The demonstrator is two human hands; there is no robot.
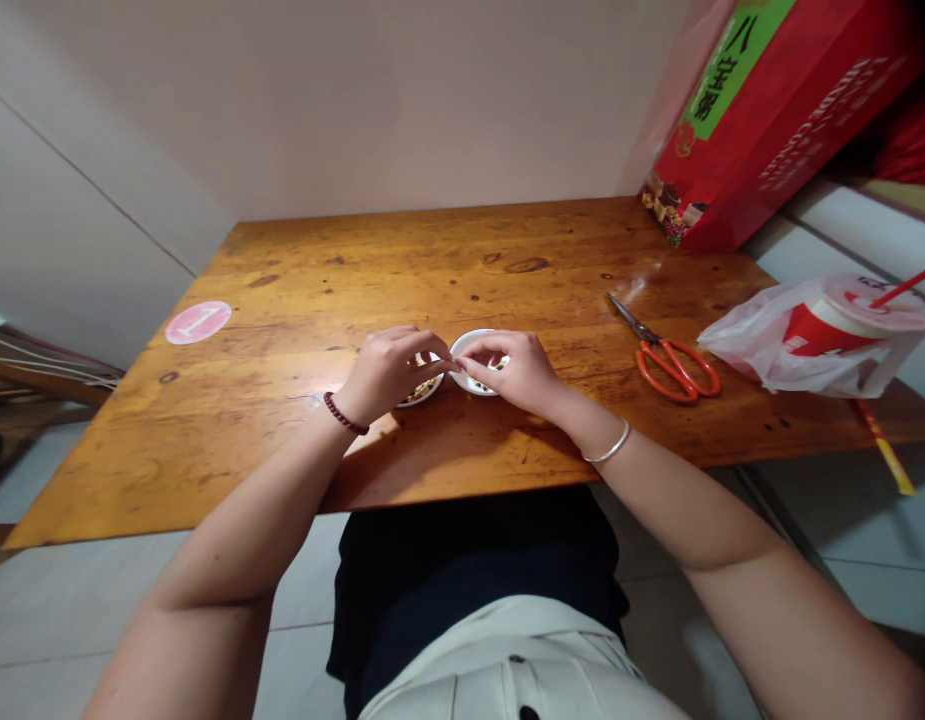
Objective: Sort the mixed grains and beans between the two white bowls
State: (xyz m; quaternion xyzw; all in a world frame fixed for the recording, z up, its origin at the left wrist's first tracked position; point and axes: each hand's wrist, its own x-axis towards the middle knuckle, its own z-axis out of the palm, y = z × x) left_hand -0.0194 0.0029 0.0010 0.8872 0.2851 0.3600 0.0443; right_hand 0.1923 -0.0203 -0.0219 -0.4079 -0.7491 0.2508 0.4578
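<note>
Two small white bowls stand side by side near the front of the wooden table. My left hand (391, 375) is over the left bowl (434, 393), which holds small pale-yellow grains or beans (424, 386) and is partly covered by the fingers. Above the right bowl (468, 342), my right hand (518, 372) hides much of its inside; a few dark and pale bits show there. The fingertips of both hands are pinched and meet between the bowls. Whatever lies between them is too small to make out.
Orange-handled scissors (668, 367) lie to the right on the table (342, 270). Beyond them stands a lidded cup (833, 325) with a red straw in a plastic bag (739, 325). A red box (777, 130) is at the back right, and a pink round sticker (198, 323) at the left.
</note>
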